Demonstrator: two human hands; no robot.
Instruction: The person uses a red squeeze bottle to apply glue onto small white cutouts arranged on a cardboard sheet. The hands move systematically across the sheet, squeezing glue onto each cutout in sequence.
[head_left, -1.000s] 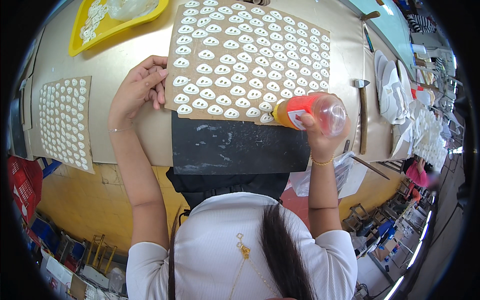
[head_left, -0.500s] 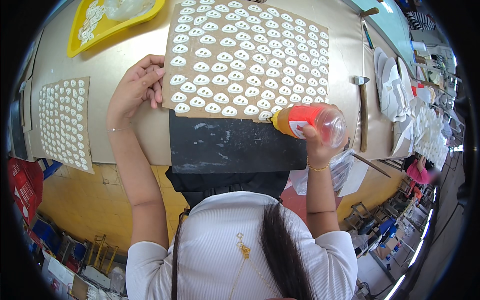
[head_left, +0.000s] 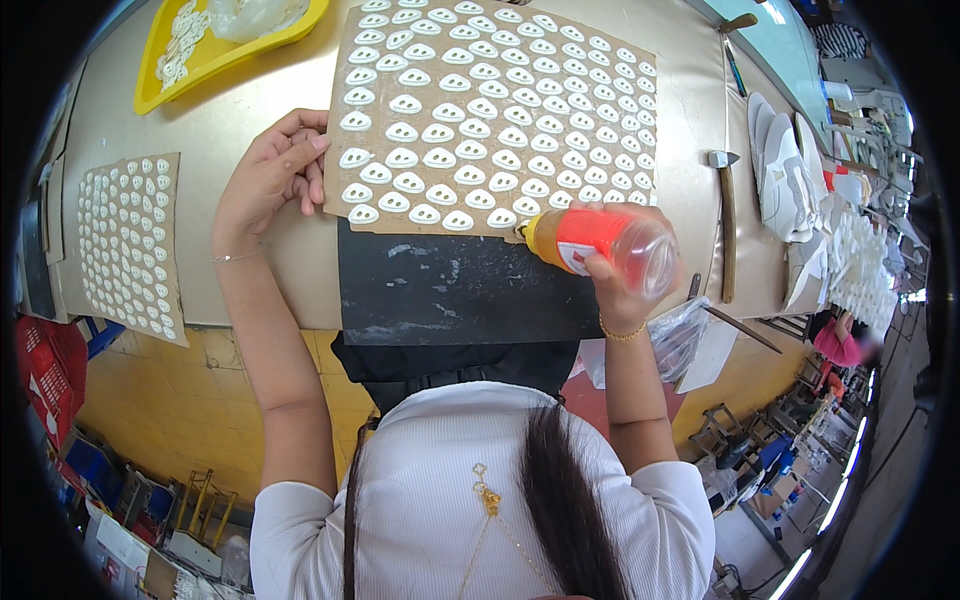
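A brown cardboard sheet [head_left: 385, 150] lies on the table, covered in rows of small white rounded pieces, each with two holes. My left hand [head_left: 275, 170] has its fingers curled at the sheet's left edge, thumb and forefinger gripping that edge. Tilted on its side, a clear squeeze bottle [head_left: 590, 240] with a red label and yellow cap is wrapped in my right hand [head_left: 628, 290]. Its nozzle points left and meets a white piece in the sheet's bottom row; the tip partly hides that piece. Under the sheet's near edge lies a black mat [head_left: 450, 290].
At the far left stands a yellow tray [head_left: 150, 85] with loose white pieces and a plastic bag. Another cardboard sheet [head_left: 127, 250] of white pieces lies left. To the right are a hammer [head_left: 727, 230], stacked white shoe parts [head_left: 785, 190] and a clear plastic bag [head_left: 675, 340].
My right hand has shifted slightly left with the squeeze bottle, bringing the nozzle from one bottom-row piece toward its left neighbour. My left hand stays at the sheet's edge.
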